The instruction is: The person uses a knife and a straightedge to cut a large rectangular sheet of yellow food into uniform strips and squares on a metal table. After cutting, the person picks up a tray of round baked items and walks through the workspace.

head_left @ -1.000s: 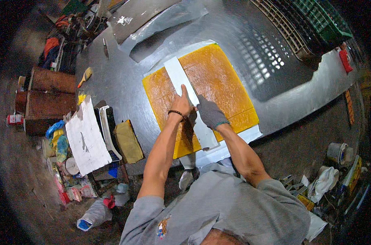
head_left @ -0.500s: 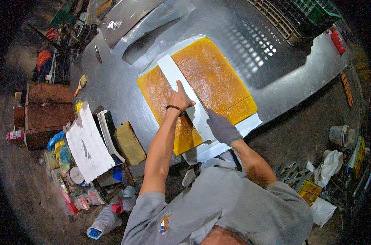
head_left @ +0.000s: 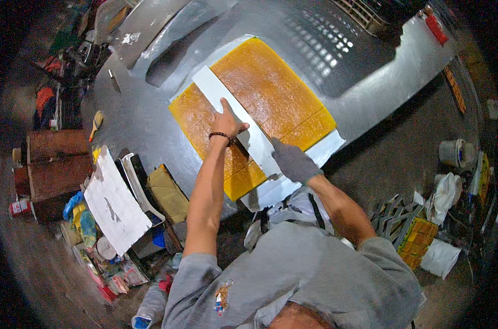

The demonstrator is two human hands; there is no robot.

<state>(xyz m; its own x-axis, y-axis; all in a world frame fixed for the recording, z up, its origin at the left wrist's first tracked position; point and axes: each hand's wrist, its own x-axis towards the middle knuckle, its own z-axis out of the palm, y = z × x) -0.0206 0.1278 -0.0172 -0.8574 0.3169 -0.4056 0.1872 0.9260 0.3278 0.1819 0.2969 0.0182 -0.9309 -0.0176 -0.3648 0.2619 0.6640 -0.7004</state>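
A flat, glossy amber-yellow slab (head_left: 276, 82) lies on the metal table, with thin straight lines across its surface. Across it runs a long pale straight strip (head_left: 249, 131), like a ruler. My bare left hand (head_left: 227, 119) presses on this strip with index finger and thumb stretched apart; a dark bead bracelet circles the wrist. Close to the strip's right edge is my right hand (head_left: 295, 163) in a grey glove, its fingers curled closed. What they grip is hidden. Whitish sheeting (head_left: 326, 148) shows from under the slab along its near right side.
The metal table (head_left: 369, 115) has a brush (head_left: 96, 125) on its left and a dark crate (head_left: 364, 16) at the far right. A white board (head_left: 114, 205) and a folded tan piece (head_left: 167, 192) stand at the near left. Metal scraps and wrappings lie at lower right.
The whole view has shifted, so the table and slab appear a little higher and further left. Both hands keep nearly the same places along the strip.
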